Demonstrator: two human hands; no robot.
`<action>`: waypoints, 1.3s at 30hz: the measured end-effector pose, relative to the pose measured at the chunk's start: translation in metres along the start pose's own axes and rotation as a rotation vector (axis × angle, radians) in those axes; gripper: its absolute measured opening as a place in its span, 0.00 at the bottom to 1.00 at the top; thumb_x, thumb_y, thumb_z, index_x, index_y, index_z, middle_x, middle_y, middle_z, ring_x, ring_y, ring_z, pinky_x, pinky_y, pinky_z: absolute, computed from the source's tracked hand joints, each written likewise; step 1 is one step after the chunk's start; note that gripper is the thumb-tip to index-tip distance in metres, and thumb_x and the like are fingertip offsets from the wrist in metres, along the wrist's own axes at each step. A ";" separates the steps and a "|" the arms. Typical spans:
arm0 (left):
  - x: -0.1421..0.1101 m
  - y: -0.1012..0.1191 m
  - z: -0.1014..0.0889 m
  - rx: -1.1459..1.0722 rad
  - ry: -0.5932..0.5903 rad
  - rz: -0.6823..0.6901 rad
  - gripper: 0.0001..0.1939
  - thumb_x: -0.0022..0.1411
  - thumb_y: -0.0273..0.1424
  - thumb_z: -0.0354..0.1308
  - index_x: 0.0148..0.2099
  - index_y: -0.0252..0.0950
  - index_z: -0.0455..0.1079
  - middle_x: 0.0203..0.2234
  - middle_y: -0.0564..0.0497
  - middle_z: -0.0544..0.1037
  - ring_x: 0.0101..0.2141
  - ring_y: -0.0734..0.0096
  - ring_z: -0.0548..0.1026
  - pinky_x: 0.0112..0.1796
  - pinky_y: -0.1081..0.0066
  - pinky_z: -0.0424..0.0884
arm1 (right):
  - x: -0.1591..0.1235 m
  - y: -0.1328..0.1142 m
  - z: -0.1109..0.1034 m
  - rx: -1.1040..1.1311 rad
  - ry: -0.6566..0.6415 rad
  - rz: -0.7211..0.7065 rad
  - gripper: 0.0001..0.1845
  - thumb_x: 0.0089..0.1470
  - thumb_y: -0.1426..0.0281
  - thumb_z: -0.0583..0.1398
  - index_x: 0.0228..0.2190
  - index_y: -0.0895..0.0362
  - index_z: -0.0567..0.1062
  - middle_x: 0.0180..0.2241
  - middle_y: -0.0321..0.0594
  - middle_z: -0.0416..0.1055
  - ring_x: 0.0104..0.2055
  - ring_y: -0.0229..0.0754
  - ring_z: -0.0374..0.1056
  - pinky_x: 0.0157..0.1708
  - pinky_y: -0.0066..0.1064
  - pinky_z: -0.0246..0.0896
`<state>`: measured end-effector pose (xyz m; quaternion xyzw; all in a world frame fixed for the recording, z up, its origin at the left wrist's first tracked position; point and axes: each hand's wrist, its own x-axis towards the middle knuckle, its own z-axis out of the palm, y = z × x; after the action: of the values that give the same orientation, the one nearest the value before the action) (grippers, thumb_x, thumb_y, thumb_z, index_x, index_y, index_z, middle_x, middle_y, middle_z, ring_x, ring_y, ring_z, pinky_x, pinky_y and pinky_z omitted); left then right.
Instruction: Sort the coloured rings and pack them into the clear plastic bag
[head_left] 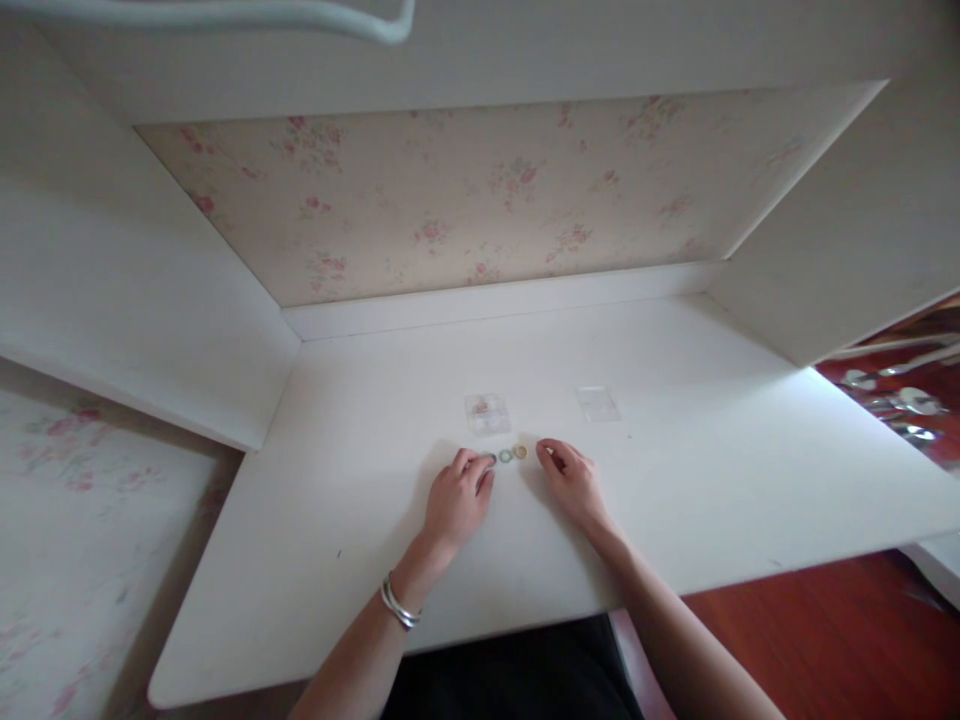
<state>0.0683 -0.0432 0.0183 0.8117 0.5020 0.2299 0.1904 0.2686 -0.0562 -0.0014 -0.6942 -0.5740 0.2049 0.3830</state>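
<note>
Three small rings lie in a short row on the white desktop (720,430). At the left end, a dark ring (492,459) is touched by the fingertips of my left hand (457,500), which are closed at its edge. A pale green ring (506,456) sits in the middle, beside a gold-coloured ring (521,452). Just right of the gold ring, apart from it, rests my right hand (571,482) with its fingers curled and their tips together; whether anything is between them is hidden.
Behind the rings stands a clear divided box (487,413) with small, indistinct things inside. To its right lies a clear flat lid (598,404). White side panels (142,230) and a back ledge (510,297) bound the desktop. Several shiny metal objects (915,402) appear at the far right.
</note>
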 end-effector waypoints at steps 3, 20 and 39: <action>0.004 0.001 0.002 0.074 -0.014 0.003 0.11 0.65 0.32 0.48 0.46 0.41 0.68 0.39 0.51 0.71 0.35 0.72 0.73 0.37 0.72 0.69 | 0.000 0.000 0.000 -0.018 0.005 -0.010 0.19 0.57 0.57 0.50 0.35 0.55 0.76 0.32 0.41 0.75 0.28 0.38 0.68 0.30 0.28 0.60; 0.004 -0.003 0.006 -0.037 0.045 0.032 0.11 0.66 0.33 0.47 0.43 0.40 0.71 0.37 0.50 0.69 0.30 0.77 0.72 0.35 0.76 0.69 | -0.001 0.004 0.000 -0.042 -0.004 -0.056 0.16 0.58 0.60 0.51 0.35 0.54 0.75 0.32 0.38 0.74 0.29 0.37 0.68 0.30 0.27 0.59; 0.040 -0.025 -0.008 -0.101 0.138 -0.006 0.12 0.62 0.35 0.52 0.45 0.39 0.71 0.35 0.50 0.71 0.35 0.72 0.72 0.40 0.71 0.69 | -0.008 0.000 -0.002 -0.109 -0.020 -0.131 0.15 0.60 0.64 0.49 0.36 0.53 0.75 0.33 0.39 0.74 0.31 0.38 0.69 0.32 0.27 0.60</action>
<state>0.0613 0.0044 0.0187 0.7818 0.5042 0.3098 0.1964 0.2676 -0.0639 -0.0014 -0.6729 -0.6321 0.1549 0.3516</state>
